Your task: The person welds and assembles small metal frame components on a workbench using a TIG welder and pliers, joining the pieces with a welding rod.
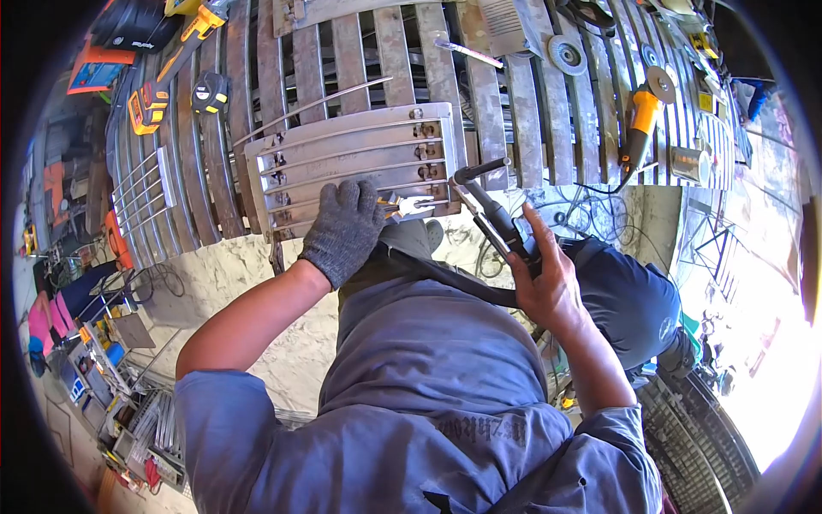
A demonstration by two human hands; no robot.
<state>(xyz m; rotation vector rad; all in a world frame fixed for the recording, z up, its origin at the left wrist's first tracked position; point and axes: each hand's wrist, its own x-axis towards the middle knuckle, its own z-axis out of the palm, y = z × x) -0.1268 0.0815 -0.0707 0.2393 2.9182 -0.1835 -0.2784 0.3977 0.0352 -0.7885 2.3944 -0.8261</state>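
Observation:
My left hand [347, 227], in a dark grey knitted glove, is closed at the near edge of a metal frame with several parallel rods [355, 152]. A small bright forked piece [411, 206] sticks out beside its fingers; I cannot make out its kind. My bare right hand [550, 278] grips a black welding torch [497, 210], index finger stretched along it. The torch head is near the frame's right side. From that hand a black cable [462, 281] runs across my waist. The frame lies on a slatted metal bench [351, 73].
A tape measure [210, 92], a yellow cordless tool [148, 107], a smaller rod grate [144, 193], an angle grinder [642, 124], a grinding disc [567, 55] and a tin can [690, 164] lie on the bench. Another person in dark clothes [629, 300] is close on my right.

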